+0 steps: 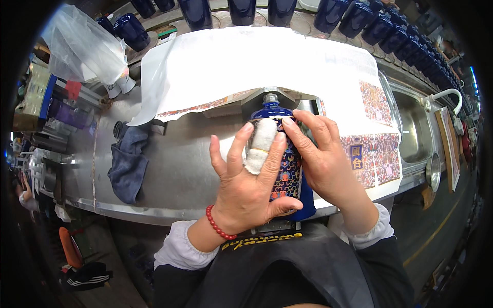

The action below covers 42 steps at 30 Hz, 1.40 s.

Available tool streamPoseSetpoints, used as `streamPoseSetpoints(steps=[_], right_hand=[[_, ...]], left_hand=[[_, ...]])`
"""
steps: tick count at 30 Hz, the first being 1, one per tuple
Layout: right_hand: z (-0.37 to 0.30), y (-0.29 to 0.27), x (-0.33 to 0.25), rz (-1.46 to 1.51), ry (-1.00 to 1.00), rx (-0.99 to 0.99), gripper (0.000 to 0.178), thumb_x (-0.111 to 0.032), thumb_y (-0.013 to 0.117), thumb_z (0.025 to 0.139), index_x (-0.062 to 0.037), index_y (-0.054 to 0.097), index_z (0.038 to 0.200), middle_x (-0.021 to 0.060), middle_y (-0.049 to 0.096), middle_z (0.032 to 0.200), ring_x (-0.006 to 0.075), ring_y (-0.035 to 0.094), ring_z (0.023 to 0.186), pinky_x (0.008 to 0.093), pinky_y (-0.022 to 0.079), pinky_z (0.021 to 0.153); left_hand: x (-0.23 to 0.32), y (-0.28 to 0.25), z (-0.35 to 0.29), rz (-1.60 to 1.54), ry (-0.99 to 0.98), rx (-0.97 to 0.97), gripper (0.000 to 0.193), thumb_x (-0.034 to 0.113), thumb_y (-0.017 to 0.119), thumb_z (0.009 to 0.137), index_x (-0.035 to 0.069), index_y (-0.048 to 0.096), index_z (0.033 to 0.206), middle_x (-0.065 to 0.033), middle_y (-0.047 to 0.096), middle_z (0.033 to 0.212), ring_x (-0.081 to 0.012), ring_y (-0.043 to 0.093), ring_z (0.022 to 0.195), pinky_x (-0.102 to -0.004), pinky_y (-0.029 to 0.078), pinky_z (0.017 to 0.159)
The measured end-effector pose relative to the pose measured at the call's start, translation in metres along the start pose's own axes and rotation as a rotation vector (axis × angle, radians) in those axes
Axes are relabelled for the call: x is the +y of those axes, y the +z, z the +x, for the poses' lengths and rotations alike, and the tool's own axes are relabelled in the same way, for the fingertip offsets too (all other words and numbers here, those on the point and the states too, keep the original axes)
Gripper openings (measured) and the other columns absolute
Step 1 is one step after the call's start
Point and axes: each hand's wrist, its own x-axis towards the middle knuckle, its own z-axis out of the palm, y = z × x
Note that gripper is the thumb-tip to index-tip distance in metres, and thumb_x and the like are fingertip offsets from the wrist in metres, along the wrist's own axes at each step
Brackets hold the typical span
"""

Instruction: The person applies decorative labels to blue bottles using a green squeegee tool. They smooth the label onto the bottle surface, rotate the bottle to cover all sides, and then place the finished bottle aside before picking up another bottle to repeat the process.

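Note:
A dark blue bottle (272, 111) lies in front of me, its neck pointing away. A patterned decal sheet (287, 177) in orange, blue and gold covers its upper face. My left hand (239, 192), wearing a red bead bracelet, rests over the bottle and decal with its fingers spread. A white cloth wrap (262, 146) with a thin band covers one of its fingers. My right hand (327, 167) leans on the bottle's right side, fingers stretched out and tips at the decal's top edge. Its thumb is hidden. Neither hand grasps anything.
A large white paper sheet (246, 61) stands over the steel worktop (179, 154). Printed decals (377, 158) lie right of the bottle. A blue-grey cloth (128, 167) lies left. The sink (413, 128) is at right. Several dark blue vessels (241, 11) line the back.

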Motion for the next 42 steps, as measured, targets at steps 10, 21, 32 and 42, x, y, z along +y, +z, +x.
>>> streamPoseSetpoints(steps=[10,21,32,42], right_hand=[[-0.001,-0.001,0.005,0.073,-0.008,0.003,0.067,0.007,0.066,0.074,-0.0005,0.056,0.139,0.0174,0.055,0.135,0.0361,0.055,0.113,0.0438,0.047,0.098],[-0.002,-0.012,-0.004,0.015,-0.029,-0.048,0.053,0.0,0.071,0.076,-0.0125,0.069,0.128,0.0166,0.055,0.139,0.0381,0.054,0.12,0.0469,0.047,0.102],[-0.005,-0.006,0.02,0.264,0.051,0.134,0.05,0.015,0.063,0.081,0.0016,0.059,0.129,0.0205,0.063,0.125,0.0383,0.062,0.114,0.0426,0.053,0.093],[0.028,-0.047,-0.006,0.482,-0.36,-0.169,0.028,-0.013,0.076,0.077,-0.0102,0.071,0.104,0.003,0.062,0.09,0.0196,0.061,0.081,0.0365,0.043,0.072]], left_hand=[[-0.007,0.006,-0.009,-0.132,-0.035,0.111,0.099,0.08,0.036,0.093,-0.001,0.046,0.151,-0.0171,0.057,0.141,-0.0373,0.032,0.141,-0.061,0.003,0.12],[-0.013,0.011,-0.018,-0.131,-0.069,0.172,0.082,0.074,0.042,0.095,0.008,0.061,0.139,-0.0149,0.059,0.138,-0.0357,0.033,0.138,-0.0577,0.005,0.121],[-0.015,0.001,0.009,0.105,0.147,0.141,0.083,0.081,0.029,0.093,0.02,0.065,0.139,0.0031,0.071,0.123,-0.027,0.04,0.134,-0.0619,-0.005,0.121],[-0.029,0.012,-0.029,-0.255,-0.051,0.171,0.106,0.08,0.044,0.091,-0.009,0.04,0.149,-0.0207,0.055,0.142,-0.039,0.038,0.137,-0.0587,0.005,0.121]])
